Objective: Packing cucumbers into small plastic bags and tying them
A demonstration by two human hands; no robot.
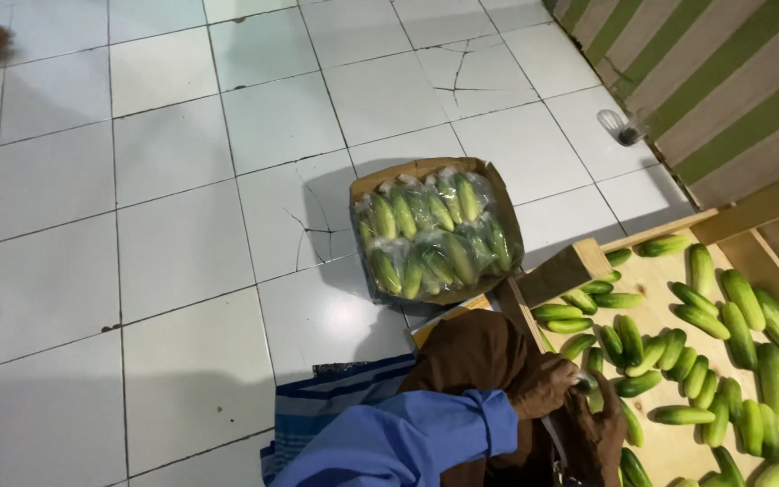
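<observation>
Both hands (pixel 570 401) meet at the tray (pixel 678 451) edge, their grip apparently closed around a cucumber (pixel 591 383), though I cannot tell for sure. Best hold it gently, clear of the loose cucumbers (pixel 723 325); bagged ones sit in a box (pixel 435 230) on the floor (pixel 182 225).

Left hand (pixel 541 386) and right hand (pixel 601 424) meet low right (blue sleeve on left arm), fingers curled

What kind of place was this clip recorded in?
Probably a produce packing or sorting spot, perhaps a market back room: a wooden tray of loose cucumbers, a cardboard box of bagged cucumbers on a cracked white tile floor.
</observation>
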